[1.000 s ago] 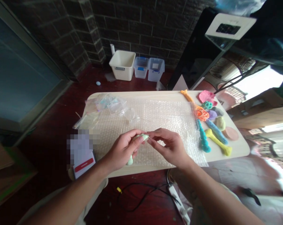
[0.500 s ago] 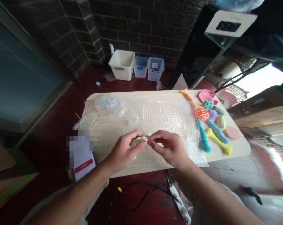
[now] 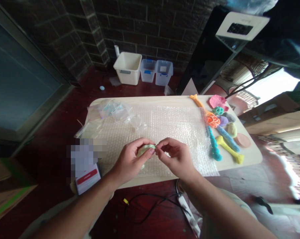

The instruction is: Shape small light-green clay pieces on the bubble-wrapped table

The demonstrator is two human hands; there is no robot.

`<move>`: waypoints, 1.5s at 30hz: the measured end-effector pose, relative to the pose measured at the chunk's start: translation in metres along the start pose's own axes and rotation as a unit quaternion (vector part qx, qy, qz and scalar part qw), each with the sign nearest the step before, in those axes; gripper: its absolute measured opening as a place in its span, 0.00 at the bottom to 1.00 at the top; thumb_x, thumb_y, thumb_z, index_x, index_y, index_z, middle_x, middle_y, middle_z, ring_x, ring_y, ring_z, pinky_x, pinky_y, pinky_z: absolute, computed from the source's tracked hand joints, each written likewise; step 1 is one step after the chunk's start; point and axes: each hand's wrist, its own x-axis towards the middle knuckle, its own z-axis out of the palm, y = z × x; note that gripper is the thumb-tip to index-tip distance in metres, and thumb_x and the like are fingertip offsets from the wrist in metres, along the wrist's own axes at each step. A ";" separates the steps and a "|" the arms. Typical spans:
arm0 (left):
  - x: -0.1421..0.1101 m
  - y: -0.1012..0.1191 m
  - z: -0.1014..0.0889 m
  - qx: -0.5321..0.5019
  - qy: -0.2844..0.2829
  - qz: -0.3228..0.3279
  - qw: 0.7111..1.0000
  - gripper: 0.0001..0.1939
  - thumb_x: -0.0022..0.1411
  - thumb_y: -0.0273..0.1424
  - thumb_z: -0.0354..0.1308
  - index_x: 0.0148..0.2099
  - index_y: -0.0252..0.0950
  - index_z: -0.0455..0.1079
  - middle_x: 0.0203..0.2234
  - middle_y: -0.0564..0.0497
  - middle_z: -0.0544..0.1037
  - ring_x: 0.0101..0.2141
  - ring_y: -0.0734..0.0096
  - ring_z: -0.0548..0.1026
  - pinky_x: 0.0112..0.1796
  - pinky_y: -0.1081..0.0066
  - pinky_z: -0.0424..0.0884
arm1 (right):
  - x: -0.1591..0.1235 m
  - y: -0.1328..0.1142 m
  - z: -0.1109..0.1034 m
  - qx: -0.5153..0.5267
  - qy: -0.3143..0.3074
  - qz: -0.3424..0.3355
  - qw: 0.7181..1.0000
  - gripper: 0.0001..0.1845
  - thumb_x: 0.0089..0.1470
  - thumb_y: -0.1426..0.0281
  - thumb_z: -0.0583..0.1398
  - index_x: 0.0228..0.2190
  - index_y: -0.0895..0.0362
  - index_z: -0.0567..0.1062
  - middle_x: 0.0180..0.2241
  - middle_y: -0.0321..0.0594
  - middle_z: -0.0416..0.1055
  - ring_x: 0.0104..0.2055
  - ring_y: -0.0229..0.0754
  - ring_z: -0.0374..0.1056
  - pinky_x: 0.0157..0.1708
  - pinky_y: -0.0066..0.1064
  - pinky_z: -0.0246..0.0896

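Here at the centre, both hands work at a soft, clay-like pale green piece (image 3: 147,146), so read the clock from there. The left hand (image 3: 130,160) comes in from eight o'clock, thumb on the near side and fingers curled round the far side, grasping the piece firmly. The right hand (image 3: 178,155) sits at three o'clock, thumb and forefinger pinching the piece's right tip; how much lies between those fingertips is too small to tell.

All this happens above the bubble wrap (image 3: 170,124), spread across a pale table (image 3: 252,154). Crumpled clear plastic bags (image 3: 120,112) lie at eleven o'clock. Eight o'clock has a device with a red band on its screen (image 3: 87,181), partly blurred out.

And what a crowd to the right! At two o'clock there's an orange net-like lump (image 3: 212,120), a pink dish-like shape (image 3: 217,102) beyond it. Round at three come a knobbly teal stick (image 3: 214,147), a blue bar (image 3: 228,138) and a yellow bone shape (image 3: 231,151).

Down on the floor, a cream bin (image 3: 128,71) stands towards half past eleven, and a white power strip (image 3: 189,215) lies at five.
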 end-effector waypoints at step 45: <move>-0.001 -0.001 -0.001 0.007 0.016 -0.006 1.000 0.12 0.65 0.38 0.68 0.45 0.36 0.81 0.38 0.47 0.85 0.39 0.64 0.82 0.39 0.70 0.75 | 0.005 -0.001 -0.005 0.059 -0.032 0.088 0.994 0.16 0.52 0.59 0.73 0.33 0.58 0.80 0.27 0.38 0.77 0.27 0.36 0.69 0.27 0.29 0.64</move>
